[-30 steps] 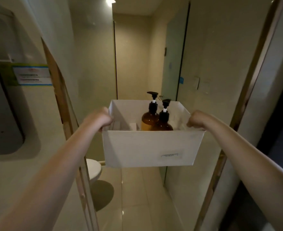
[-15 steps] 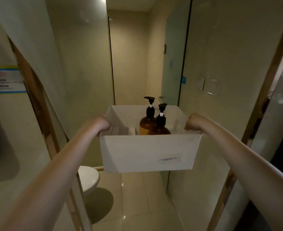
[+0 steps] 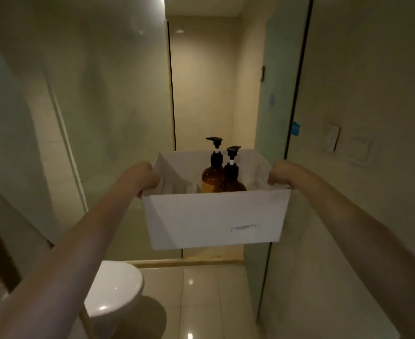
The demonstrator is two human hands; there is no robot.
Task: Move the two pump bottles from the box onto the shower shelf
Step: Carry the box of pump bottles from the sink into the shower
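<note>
A white open box (image 3: pixel 211 216) is carried in front of me at chest height. My left hand (image 3: pixel 141 178) grips its left rim and my right hand (image 3: pixel 283 172) grips its right rim. Two amber pump bottles with black pumps stand upright inside, close together: one further back (image 3: pixel 211 176) and one nearer, to its right (image 3: pixel 230 183). Some white items lie in the box's left part. No shower shelf is in view.
A white toilet (image 3: pixel 114 287) stands low at the left. Glass panels (image 3: pixel 118 118) flank a narrow opening straight ahead, with a wooden threshold (image 3: pixel 189 263) on the glossy tiled floor. The right wall carries switch plates (image 3: pixel 331 138).
I have walked forward through the doorway into the bathroom with the box. The door frame and wall sign have left the view, and the toilet and glass opening are closer.
</note>
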